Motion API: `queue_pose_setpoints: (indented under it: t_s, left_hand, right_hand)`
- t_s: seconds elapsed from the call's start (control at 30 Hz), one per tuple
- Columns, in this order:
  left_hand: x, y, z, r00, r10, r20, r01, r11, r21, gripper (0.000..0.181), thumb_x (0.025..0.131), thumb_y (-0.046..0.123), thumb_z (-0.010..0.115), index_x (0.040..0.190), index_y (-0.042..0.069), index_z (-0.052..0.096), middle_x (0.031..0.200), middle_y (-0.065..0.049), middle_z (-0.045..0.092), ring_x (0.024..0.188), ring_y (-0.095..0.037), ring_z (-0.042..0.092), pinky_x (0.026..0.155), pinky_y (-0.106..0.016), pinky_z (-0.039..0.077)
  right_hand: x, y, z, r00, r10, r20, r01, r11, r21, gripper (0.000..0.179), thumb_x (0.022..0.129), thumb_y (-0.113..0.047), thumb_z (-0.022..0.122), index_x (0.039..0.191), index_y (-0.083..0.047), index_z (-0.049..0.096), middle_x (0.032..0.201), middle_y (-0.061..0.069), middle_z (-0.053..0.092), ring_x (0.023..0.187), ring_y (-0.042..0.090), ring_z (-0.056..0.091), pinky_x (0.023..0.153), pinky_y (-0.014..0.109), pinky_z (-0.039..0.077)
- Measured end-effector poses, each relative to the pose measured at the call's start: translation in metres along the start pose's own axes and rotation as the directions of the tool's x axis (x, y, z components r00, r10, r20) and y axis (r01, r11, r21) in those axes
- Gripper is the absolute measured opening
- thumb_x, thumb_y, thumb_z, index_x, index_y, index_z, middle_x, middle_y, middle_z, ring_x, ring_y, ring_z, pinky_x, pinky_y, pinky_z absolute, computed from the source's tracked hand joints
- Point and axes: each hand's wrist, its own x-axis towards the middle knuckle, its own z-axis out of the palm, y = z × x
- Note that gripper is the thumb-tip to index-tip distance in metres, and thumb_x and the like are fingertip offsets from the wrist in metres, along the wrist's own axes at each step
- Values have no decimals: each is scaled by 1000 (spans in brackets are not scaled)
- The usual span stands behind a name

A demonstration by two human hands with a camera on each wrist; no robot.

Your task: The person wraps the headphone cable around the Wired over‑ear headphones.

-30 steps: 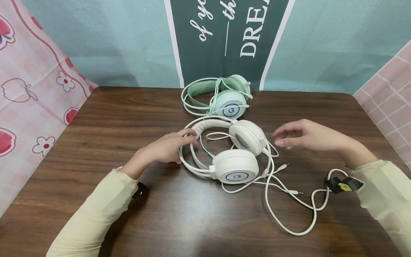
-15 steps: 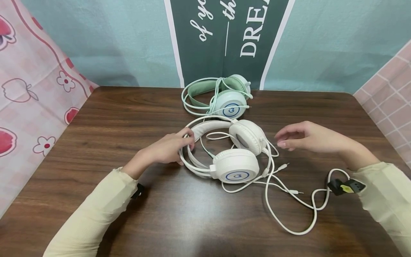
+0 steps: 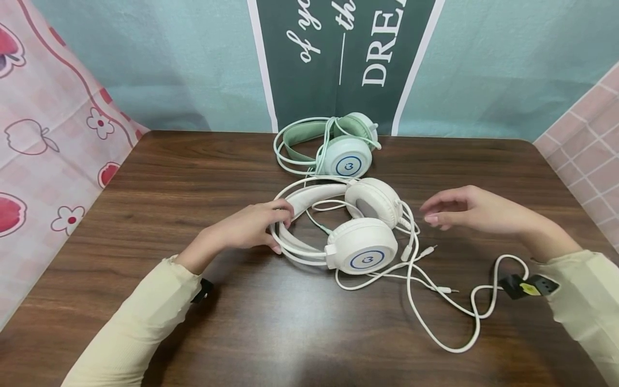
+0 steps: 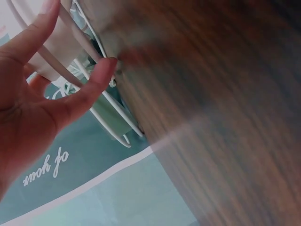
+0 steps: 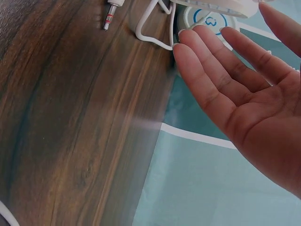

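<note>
White headphones (image 3: 365, 244) lie on the wooden table in the middle of the head view, their ear cups toward the right. My left hand (image 3: 253, 223) grips the left end of their headband, fingers over the padded band and thumb at the outer hoops. In the left wrist view, the left hand (image 4: 51, 94) has its fingers and thumb around the thin white hoops. To the right of the ear cups, my right hand (image 3: 464, 209) hovers with relaxed fingers and holds nothing. The right wrist view shows this hand (image 5: 244, 99) palm-side, its fingertips near an ear cup.
Mint-green headphones (image 3: 345, 161) with a wrapped cable lie just behind the white pair. A white cable (image 3: 425, 322) with plugs (image 3: 445, 290) loops across the table (image 3: 271, 333) at right. A blue-green cloth (image 3: 193, 70) hangs at the back.
With the left hand holding the headband, the white headphones have shifted and tilted slightly, the near ear cup moving right. The right hand has drifted a little to the right.
</note>
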Motion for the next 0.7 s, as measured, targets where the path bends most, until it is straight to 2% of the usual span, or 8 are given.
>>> queue_pose_setpoints:
  t_s: [0.13,0.37,0.57,0.7]
  left_hand:
    - [0,-3,4,1000,19,4,-19,1000,-16,40,57,13,83,86,11,56,109,-4,52,95,-19,53,79,-32,43]
    - [2,-1,5,1000,11,-3,-11,1000,2,45,49,-4,80,85,12,57,102,-1,53,89,-19,54,76,-32,44]
    - [0,6,-8,999,23,32,-22,1000,-6,38,54,1,81,86,10,61,100,-1,58,85,-18,56,76,-31,45]
    - [-5,9,-13,998,52,41,-52,999,5,32,58,0,79,85,9,63,92,1,59,78,-13,55,71,-28,45]
  right_hand:
    - [-1,1,0,1000,-1,2,1,1000,8,27,89,-16,60,111,-1,60,97,12,66,76,22,65,68,29,51]
    - [-2,5,1,1000,-14,-7,14,1000,11,25,88,-11,59,111,-1,60,96,9,66,75,19,65,67,27,51]
    - [-3,5,0,1000,-23,-11,23,1000,2,25,88,-11,59,111,-1,60,95,9,66,75,19,65,67,26,50]
    - [-4,5,-1,999,-40,-6,40,999,-4,25,89,-12,59,110,0,60,97,11,66,75,20,65,67,26,50]
